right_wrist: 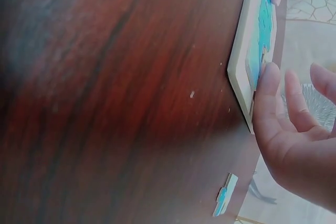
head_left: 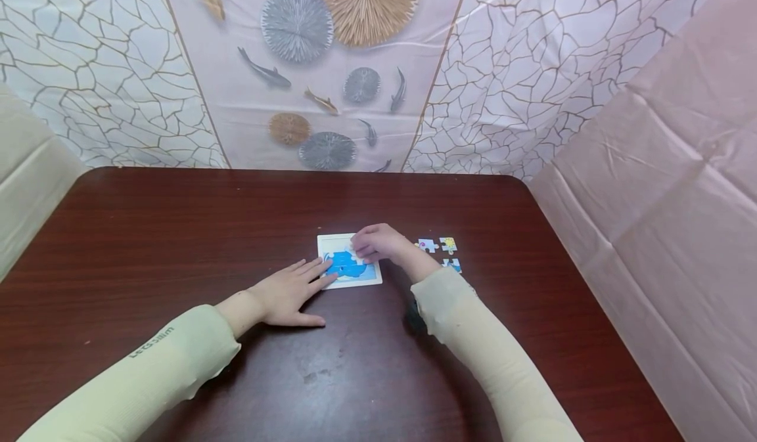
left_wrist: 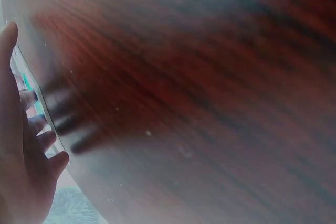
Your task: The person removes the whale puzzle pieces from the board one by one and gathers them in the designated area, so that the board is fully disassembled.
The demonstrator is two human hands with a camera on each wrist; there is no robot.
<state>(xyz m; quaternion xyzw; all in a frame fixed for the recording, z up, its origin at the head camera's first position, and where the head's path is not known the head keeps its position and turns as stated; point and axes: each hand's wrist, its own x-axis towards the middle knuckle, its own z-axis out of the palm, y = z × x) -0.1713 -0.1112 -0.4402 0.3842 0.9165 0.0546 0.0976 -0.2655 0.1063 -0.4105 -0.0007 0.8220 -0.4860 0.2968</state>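
Note:
A white-framed jigsaw puzzle (head_left: 350, 286) with a blue animal picture lies on the table. My left hand (head_left: 290, 294) is spread flat, its fingertips resting on the puzzle's left part and the thumb on the wood. Those fingers (left_wrist: 47, 139) reach over the frame edge in the left wrist view. Above the puzzle's right side my right hand (head_left: 381, 242) bends down, one digit touching it. In the right wrist view that hand (right_wrist: 294, 135) has its other fingers raised apart; no piece shows between them. It partly hides the puzzle's upper right.
Loose jigsaw pieces (head_left: 447, 244) lie to the right of the puzzle, behind the right wrist. One loose piece (right_wrist: 226, 195) shows low in the right wrist view. The dark wooden table (head_left: 177, 225) meets a patterned curtain (head_left: 319, 100) at its far edge.

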